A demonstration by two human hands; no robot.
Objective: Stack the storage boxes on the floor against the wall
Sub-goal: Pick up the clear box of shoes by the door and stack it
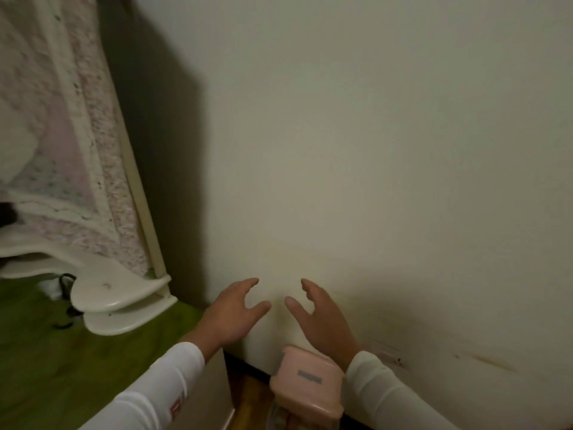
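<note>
A pink storage box with a grey label on its lid stands low in the view, on the wooden floor against the cream wall. Something translucent sits under it, partly cut off by the frame. My left hand and my right hand hover above the box in front of the wall, both with fingers spread and holding nothing. White sleeves cover both forearms.
A bed with a green cover fills the lower left. A white scalloped headboard draped with a pinkish blanket leans up the left side. A narrow gap of wooden floor lies between bed and wall.
</note>
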